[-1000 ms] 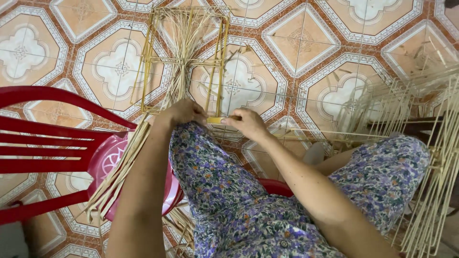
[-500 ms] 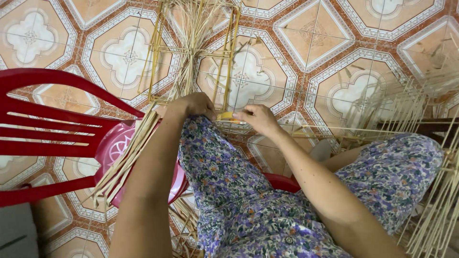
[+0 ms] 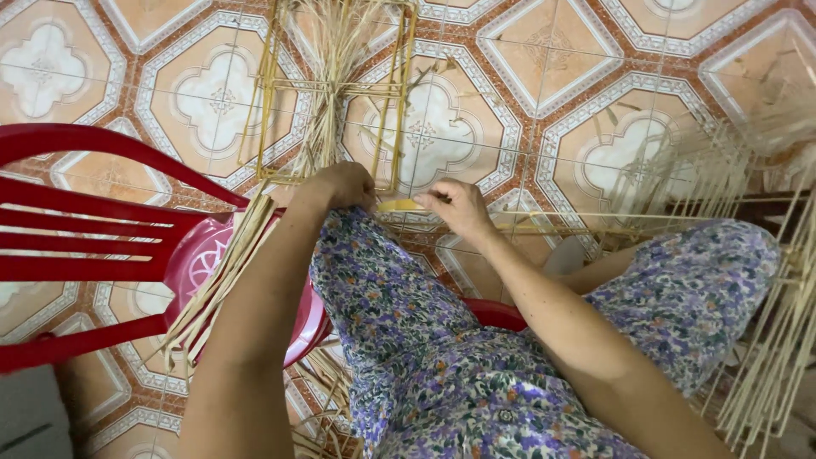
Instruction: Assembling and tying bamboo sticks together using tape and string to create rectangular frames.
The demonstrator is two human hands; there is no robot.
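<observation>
A: Quick pass. What has the left hand (image 3: 340,185) got?

B: It's closed in a fist around a bunch of dry straw (image 3: 327,110), right at the bottom edge of the yellow frame (image 3: 270,93). The knuckles face up, so the fingertips are hidden.

A: And the right hand (image 3: 455,206)?

B: Fingers pinched narrow on a flat pale strip (image 3: 404,205) that runs along the frame's bottom bar. The two hands are near each other, not touching.

A: Where's the frame?

B: It stands on the tiled floor (image 3: 544,76) in front of the knees, leaning away from the person. It's a thin yellow rod frame, and the straw fans up through its middle. Its top is cut off by the picture edge.

A: Anything on the left?

B: A red plastic chair (image 3: 93,246), with a second bundle of straw strips (image 3: 217,285) lying slanted across its seat, under the left forearm.

A: Right side?

B: A stack of pale stick frames (image 3: 765,340), blurry, past the right knee. I can't tell how many there are.

A: Clothing?

B: Floral trousers (image 3: 408,340), purple and green, knees spread. More loose straw lies on the floor under the left leg.
</observation>
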